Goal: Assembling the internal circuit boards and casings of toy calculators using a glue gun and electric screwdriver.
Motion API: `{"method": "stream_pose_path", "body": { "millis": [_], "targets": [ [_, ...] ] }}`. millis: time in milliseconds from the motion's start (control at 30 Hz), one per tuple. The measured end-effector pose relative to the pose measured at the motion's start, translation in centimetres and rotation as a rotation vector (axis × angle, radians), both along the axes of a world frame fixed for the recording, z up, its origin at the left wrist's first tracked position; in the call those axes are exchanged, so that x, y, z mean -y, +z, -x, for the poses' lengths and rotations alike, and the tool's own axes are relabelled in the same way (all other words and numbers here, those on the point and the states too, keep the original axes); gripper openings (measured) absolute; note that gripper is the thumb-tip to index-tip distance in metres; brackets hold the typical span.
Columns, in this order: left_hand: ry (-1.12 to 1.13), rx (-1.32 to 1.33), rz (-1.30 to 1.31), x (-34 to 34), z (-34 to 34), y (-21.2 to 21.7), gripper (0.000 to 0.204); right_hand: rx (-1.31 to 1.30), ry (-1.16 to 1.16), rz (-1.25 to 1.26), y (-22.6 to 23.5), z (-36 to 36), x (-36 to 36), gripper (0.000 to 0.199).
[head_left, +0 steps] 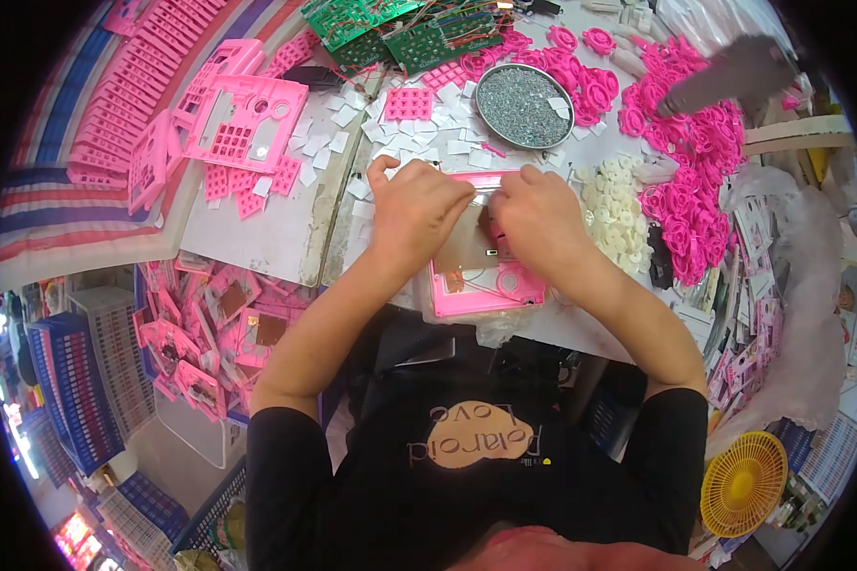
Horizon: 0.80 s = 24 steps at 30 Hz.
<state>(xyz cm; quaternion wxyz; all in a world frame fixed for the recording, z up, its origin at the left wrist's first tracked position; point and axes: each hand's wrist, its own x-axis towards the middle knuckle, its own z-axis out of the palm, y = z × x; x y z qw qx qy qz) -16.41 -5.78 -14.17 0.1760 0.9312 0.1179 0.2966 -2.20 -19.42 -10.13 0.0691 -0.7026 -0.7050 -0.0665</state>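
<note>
In front of me lies a pink plastic housing (478, 303), its open inside facing up, on a clear plastic wrap or pad. A brown circuit board (459, 246) sits in its upper left part, with a round ring moulded into the housing below right. My left hand (414, 211) is closed, thumb and fingertips pressed together over the board's upper edge. Close beside it, my right hand (541, 214) is closed too, fingers bent down at the housing's upper right. Whatever either hand pinches is hidden by the fingers.
A round metal dish of small screws (525, 107) stands beyond my hands, among white square pieces (326, 143). Pink ring-shaped parts (690, 214) and white discs (619, 214) heap at right. Pink front panels (248, 119), keypads (408, 104) and green circuit boards (438, 43) lie farther off.
</note>
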Motion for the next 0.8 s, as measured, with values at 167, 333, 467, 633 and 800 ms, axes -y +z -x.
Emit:
{"method": "stream_pose_path", "body": {
  "millis": [167, 333, 467, 633, 800],
  "targets": [
    [-0.127, -0.098, -0.067, -0.1, 0.1, 0.6, 0.007, -0.034, 0.242, 0.081, 1.4, 1.1, 1.7, 0.01],
    [-0.243, -0.195, -0.039, -0.3, -1.2, 1.8, 0.002, -0.296, 0.037, -0.119, -1.0, 0.9, 3.8, 0.009],
    [-0.379, -0.296, -0.257, -0.2, -3.3, 2.6, 0.003, -0.386, -0.103, -0.251, -1.6, 2.0, 4.1, 0.01],
    [-0.542, -0.516, -0.452, 1.1, -5.0, 3.6, 0.007, -0.386, -0.104, -0.251, -1.1, 2.0, 4.1, 0.014],
    [-0.477, -0.928, -0.162, 0.1, -7.2, 3.7, 0.01, -0.392, -0.187, -0.167, -1.1, 1.8, 3.6, 0.013]
  ]
}}
